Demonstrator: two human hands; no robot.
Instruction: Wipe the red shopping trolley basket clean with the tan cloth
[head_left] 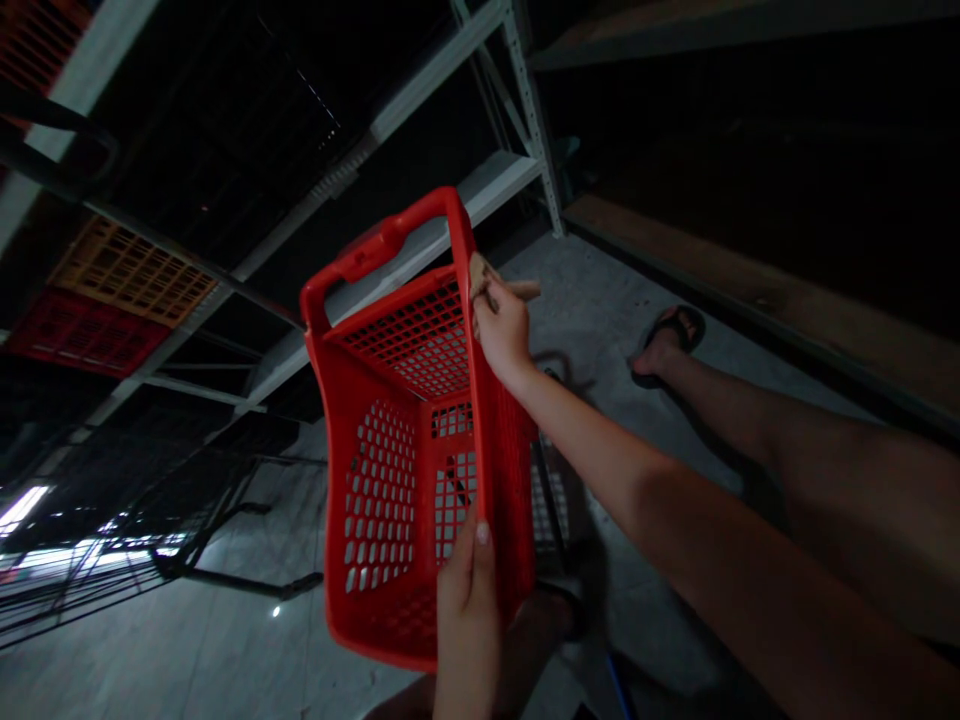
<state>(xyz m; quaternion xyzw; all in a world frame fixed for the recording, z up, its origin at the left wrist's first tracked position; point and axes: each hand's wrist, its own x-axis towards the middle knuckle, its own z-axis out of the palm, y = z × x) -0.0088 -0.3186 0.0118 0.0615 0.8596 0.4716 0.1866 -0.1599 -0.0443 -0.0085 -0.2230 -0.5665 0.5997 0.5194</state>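
Observation:
A red plastic shopping basket [390, 470] with a lattice wall and a raised handle [390, 235] is held up in front of me, its open side turned toward me. My left hand [466, 600] grips the basket's near edge at the bottom, thumb on the inside. My right hand [501, 325] is closed on a small tan piece [480, 275], perhaps cloth or paper, and presses it against the basket's upper rim beside the handle's foot. The basket holds nothing that I can see.
My bare leg stretches out at right, the foot in a dark sandal [671, 335] on the grey concrete floor [592, 300]. White metal shelving [420, 80] stands behind, with an orange crate [131, 270] and a red crate [82, 335] at left. A wooden shelf [787, 300] runs along the right.

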